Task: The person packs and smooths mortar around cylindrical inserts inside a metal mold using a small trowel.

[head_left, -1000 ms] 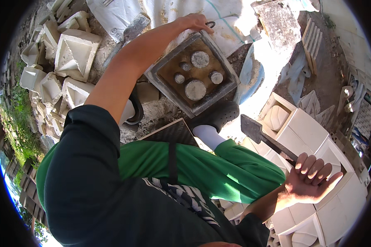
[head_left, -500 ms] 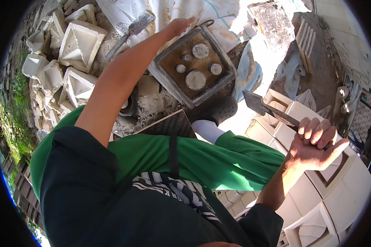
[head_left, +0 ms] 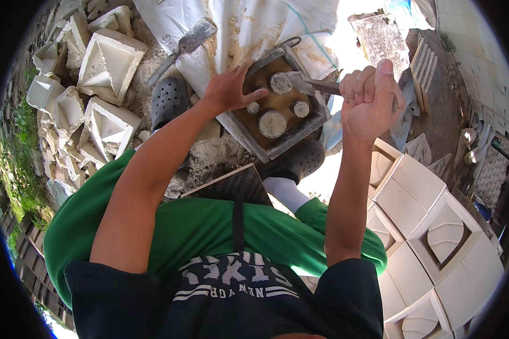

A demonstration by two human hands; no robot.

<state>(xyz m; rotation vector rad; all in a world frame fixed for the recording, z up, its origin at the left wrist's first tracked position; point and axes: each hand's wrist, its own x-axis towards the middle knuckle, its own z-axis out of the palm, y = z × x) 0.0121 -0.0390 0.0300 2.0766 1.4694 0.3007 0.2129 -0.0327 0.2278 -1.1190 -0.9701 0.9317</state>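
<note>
The right hand [head_left: 370,104] is clenched round the handle of a flat-bladed trowel [head_left: 325,86]. Just left of this grip lies a square grey frame [head_left: 314,120] with a brown floor and round grey plugs [head_left: 272,124]. The blade reaches over the frame's edge beside the far plug; whether they touch cannot be told. A gap separates the fist from the frame's right corner. Left of the blade, the left hand [head_left: 227,90] spreads over the frame's left edge, fingers and thumb apart, holding nothing; contact is unclear. Ahead of both hands stretches a white sheet [head_left: 249,25]. Nearer the body, a dark clog [head_left: 302,158] crowds the frame's near edge. Cream blocks [head_left: 407,183] stand behind and right of the fist.
</note>
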